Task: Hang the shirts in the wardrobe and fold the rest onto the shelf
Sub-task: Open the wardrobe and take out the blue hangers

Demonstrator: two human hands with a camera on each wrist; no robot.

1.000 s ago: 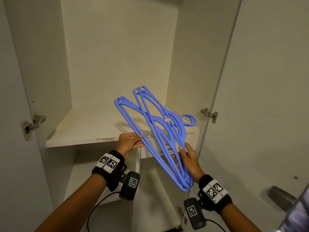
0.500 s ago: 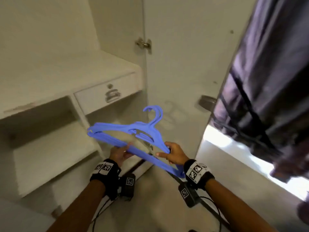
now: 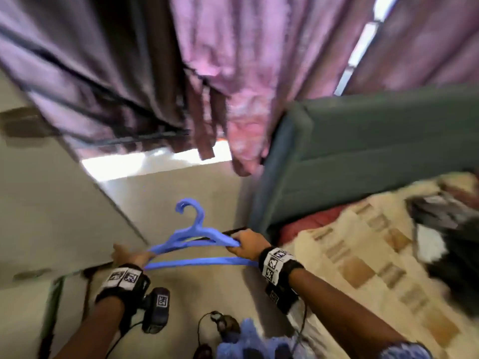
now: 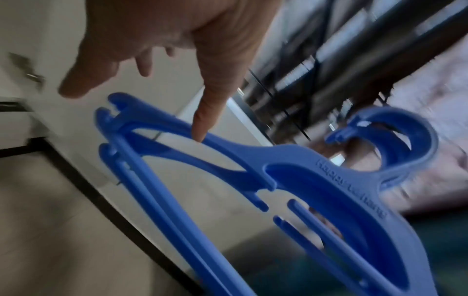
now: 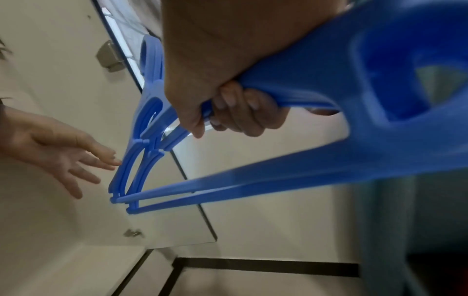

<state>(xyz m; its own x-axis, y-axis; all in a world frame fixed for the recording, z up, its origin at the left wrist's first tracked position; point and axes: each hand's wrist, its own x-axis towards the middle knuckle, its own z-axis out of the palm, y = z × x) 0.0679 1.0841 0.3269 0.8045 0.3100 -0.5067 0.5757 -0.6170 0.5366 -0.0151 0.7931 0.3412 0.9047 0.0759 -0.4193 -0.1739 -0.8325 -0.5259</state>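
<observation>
Gripping one end of the blue hangers (image 3: 197, 239), my right hand (image 3: 246, 244) has its fingers (image 5: 240, 104) curled tight round the stacked shoulder bars, and it alone carries the bundle. My left hand (image 3: 129, 255) has let go: a second ago it pinched the far side of the bundle, and now its fingers (image 4: 202, 112) are straight and spread, one fingertip just brushing the top arm of the nearest hanger while the rest hang clear. The hangers lie roughly level between my wrists, hooks pointing up and away from me. Outward from there the view has swung right round; the wardrobe shelf and drawer that filled it a moment ago are gone, and only the pale wardrobe door (image 3: 51, 203) shows on the left. Ahead hang purple curtains (image 3: 233, 60), and to the right a bed (image 3: 363, 255) with a green headboard (image 3: 375, 146) and a patterned cover. A dark garment (image 3: 453, 229) lies on it, too blurred to name. I judge that I have fetched the hangers out of the wardrobe and am turning to the clothes on the bed, so the freed left hand is probably for picking up a first shirt. Nothing is hung or folded yet.
</observation>
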